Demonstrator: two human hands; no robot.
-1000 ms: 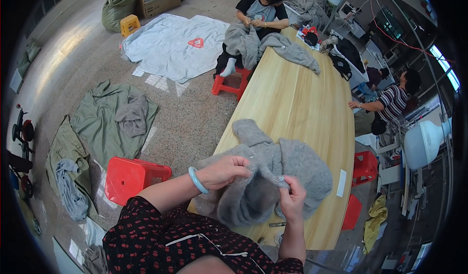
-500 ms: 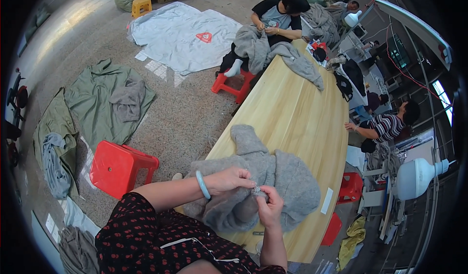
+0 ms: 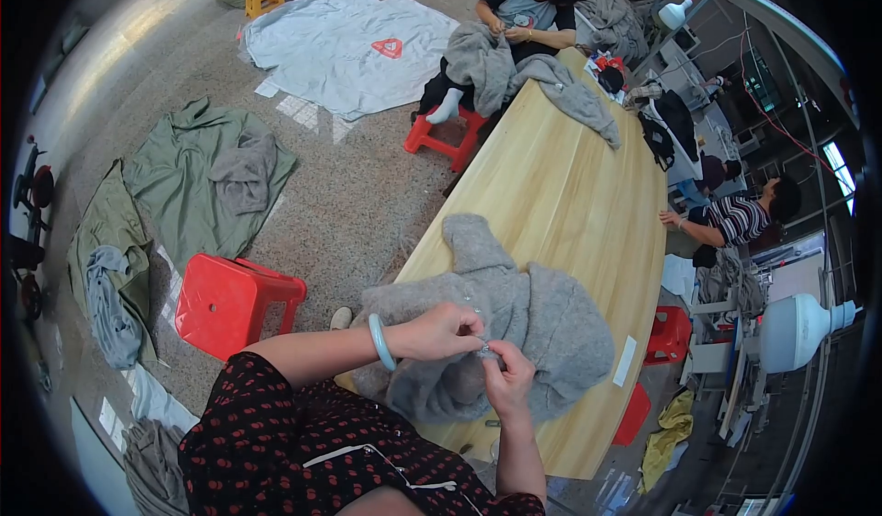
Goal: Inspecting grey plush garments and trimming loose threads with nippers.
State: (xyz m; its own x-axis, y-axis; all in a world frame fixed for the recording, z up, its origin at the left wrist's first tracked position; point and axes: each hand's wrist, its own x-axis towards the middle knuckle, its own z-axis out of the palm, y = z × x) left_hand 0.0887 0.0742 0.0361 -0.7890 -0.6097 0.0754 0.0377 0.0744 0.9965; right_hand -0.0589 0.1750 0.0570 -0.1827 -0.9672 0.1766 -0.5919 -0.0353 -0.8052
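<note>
A grey fuzzy garment (image 3: 565,341) lies bunched on the near end of the wooden table, with one sleeve (image 3: 478,240) reaching away from me. Above its middle both my hands meet at a small shiny, sparkly button (image 3: 485,351). My right hand (image 3: 511,380) is closed, pinching the button between thumb and fingers. My left hand (image 3: 441,330), below a pale bracelet (image 3: 381,341), is also closed, its fingertips pressed together right beside the button. What the left fingertips grip is too small to tell.
The wooden table (image 3: 560,190) runs away to the far right, where a seated person (image 3: 528,15) handles another grey garment. A red stool (image 3: 216,305) stands at left, near green cloths (image 3: 197,181) on the floor. A white bulb (image 3: 795,332) hangs at right.
My hands stay together at the button, and my left fingertips have come down closer to it. The whole view has shifted slightly, so the table and garment sit a little higher and further right.
</note>
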